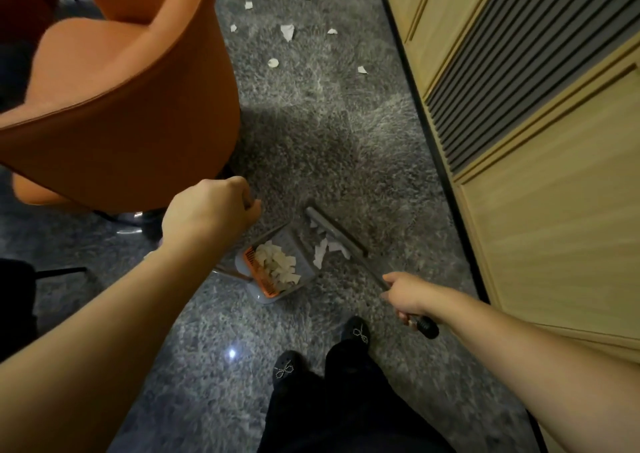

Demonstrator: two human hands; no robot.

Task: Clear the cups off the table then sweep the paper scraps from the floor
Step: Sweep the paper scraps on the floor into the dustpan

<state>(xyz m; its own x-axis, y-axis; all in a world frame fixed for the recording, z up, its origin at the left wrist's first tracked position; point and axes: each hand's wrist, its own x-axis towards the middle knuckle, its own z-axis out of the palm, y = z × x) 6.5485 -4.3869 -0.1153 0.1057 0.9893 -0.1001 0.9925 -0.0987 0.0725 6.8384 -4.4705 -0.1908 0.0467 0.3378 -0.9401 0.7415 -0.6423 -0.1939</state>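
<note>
A grey shaggy carpet (339,134) is seen covering the floor, bounded along its right edge by a light wooden cabinet (540,210) with a slatted dark panel. The carpet's left side is taken up by an orange tub chair (114,106). Near the carpet's middle, a grey dustpan (277,262) with an orange comb strip is set with its mouth turned toward the right, and a heap of paper scraps (277,262) is held inside it. Just beside the dustpan's mouth, the head of a broom (334,233) is laid on the carpet, with a few more white pieces gathered against it. The broom's handle is gripped by the right hand (410,295), fingers curled round it above the black end grip. The left hand (207,210) is held above the dustpan with fingers curled; what it holds is hidden behind the hand, so its grip cannot be told. Loose scraps (287,32) are scattered toward the carpet's far edge, well apart from the dustpan. Two dark shoes (356,331) with beaded bows are planted at the near edge.
</note>
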